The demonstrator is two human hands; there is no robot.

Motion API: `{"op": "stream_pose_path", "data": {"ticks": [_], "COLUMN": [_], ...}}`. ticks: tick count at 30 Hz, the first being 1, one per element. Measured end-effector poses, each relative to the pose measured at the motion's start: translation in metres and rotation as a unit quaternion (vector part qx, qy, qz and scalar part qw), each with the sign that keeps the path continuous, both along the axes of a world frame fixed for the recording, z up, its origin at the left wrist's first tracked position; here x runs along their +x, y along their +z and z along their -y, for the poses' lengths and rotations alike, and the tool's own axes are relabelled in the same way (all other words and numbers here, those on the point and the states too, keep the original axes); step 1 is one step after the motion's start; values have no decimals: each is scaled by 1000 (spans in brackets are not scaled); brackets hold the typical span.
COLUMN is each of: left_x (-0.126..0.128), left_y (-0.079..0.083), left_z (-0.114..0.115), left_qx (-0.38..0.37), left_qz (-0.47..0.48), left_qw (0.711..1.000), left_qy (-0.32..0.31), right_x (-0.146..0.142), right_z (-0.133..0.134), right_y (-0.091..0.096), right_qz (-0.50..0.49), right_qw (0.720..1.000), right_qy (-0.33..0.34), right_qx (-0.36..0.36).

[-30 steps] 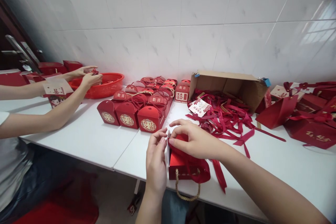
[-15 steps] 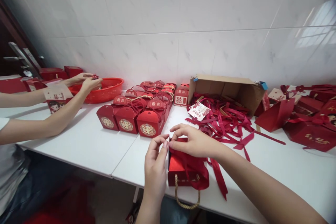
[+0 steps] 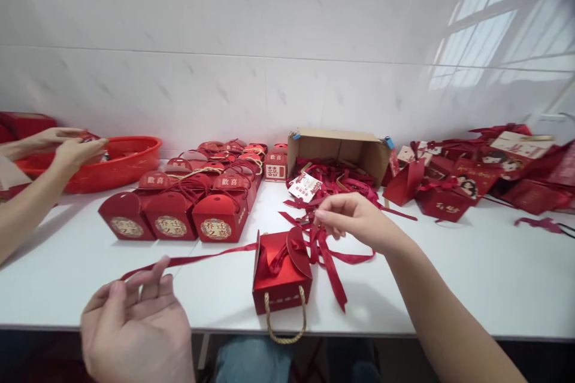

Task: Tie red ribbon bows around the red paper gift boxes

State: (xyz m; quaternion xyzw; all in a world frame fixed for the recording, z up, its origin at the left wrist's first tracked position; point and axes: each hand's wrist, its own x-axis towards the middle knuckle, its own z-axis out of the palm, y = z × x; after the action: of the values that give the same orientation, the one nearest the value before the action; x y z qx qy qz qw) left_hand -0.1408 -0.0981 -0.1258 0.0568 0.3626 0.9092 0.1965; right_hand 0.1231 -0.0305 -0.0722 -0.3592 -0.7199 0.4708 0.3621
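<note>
In front of me on the table stands a small red gift box (image 3: 284, 287), upright, its two curved side flaps raised. A gold rope handle (image 3: 286, 341) hangs from its near face. Dark red ribbon (image 3: 197, 260) passes through the flaps and stretches left, pulled fairly straight, to my left hand (image 3: 139, 326), whose fingers are curled around its end. To the right of the box, my right hand (image 3: 354, 221) is raised in a pinch, with dark red ribbon hanging below its fingertips. Loose ribbon tails (image 3: 330, 275) trail beside the box.
Rows of closed red boxes (image 3: 173, 215) stand at left. A cardboard carton (image 3: 339, 137) spills ribbons behind my right hand. More red boxes (image 3: 444, 200) are piled at right. Another person's hands (image 3: 74, 146) work over a red basin (image 3: 130, 161).
My hands have moved apart from the box's left flap, left hand leftward with the ribbon, right hand to the right. Both flaps now stand up with ribbon through them. My view has turned right.
</note>
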Motion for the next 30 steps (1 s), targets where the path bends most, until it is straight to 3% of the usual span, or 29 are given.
{"op": "stream_pose_path", "data": {"ticks": [3,5,7,9,11,12,19,24,30], "left_x": [5,13,22,29,34,36,36,23,5], "left_y": [-9,-19,-28,-36,-39,-40,-42,-47,-56], "left_z": [-9,-17,-22,-24,-24,-24,-25,-29,-8], "left_qx": [-3,-23,-70,-103,-115,-119,-168,-213,-295], "left_qz": [-81,-173,-301,-409,-474,-489,-474,-481,-473], "left_qw": [997,983,936,866,816,805,802,790,807], "left_qy": [6,-57,-168,-267,-309,-313,-323,-314,-194], "right_x": [21,26,24,18,10,6,-13,-16,-24], "right_z": [10,18,26,34,39,41,42,46,59], "right_y": [-34,-57,-75,-86,-91,-91,-98,-108,-110], "right_qz": [-70,-89,-106,-126,-139,-140,-115,-100,-189], "right_qw": [991,981,975,971,967,966,964,956,937], "right_qy": [-18,-44,-73,-99,-118,-123,-134,-124,-141], "right_qx": [-115,-166,-180,-179,-178,-179,-199,-246,-258]}}
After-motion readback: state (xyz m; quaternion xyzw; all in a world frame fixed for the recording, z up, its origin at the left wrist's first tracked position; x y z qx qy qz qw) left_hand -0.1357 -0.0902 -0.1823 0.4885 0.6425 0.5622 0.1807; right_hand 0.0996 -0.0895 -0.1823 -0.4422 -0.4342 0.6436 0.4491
